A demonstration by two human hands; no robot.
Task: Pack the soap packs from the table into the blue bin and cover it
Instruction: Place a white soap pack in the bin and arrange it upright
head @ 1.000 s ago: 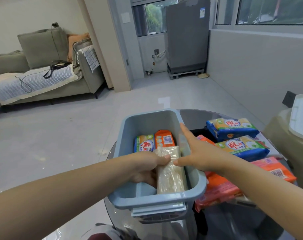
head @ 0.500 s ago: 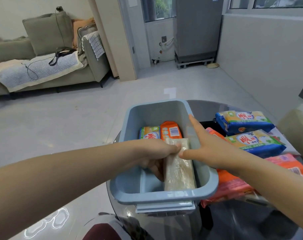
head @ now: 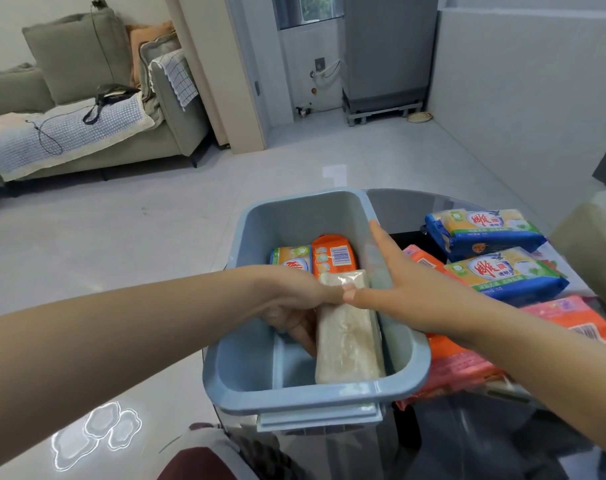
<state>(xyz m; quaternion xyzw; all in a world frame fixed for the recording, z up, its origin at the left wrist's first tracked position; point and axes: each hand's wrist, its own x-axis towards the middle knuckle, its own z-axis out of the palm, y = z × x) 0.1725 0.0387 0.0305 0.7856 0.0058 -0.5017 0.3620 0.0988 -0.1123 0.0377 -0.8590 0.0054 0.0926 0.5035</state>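
The left hand (head: 294, 306) was down inside the blue bin (head: 391, 389), grip closed on the pale soap pack (head: 346, 341), thumb on top & fingers (head: 303, 336) under its left edge. The right hand (head: 402, 289) was flat & spread, fingers apart, holding nothing. Its thumb tip touched the pack's top next to the left thumb, and the rest of it lay over the bin's right wall.

The pale pack sat tilted along the right side of the bin, near end low by the front wall. It looked like a hard bar in thin clear wrap, so prob. stiff, a bit heavy & slippery. Best to hold it by the long sides, not by the loose wrap.

Behind it in the bin stood 2 more packs: an orange pack (head: 332, 258) & a green pack (head: 291, 261), side by side. The left part of the bin floor was bare.

Outside, on the dark glass surface (head: 409, 206) to the right, more packs waited: a far blue pack (head: 481, 230), a near blue pack (head: 506, 275), a pink pack (head: 571, 317) & squashy orange ones (head: 454, 368) touching the bin's right side. Those looked soft at the ends, so grab the middle.

A blue lid (head: 319, 415) poked out from under the bin's front. So packing was approx. part done, w/ the cover not on yet.
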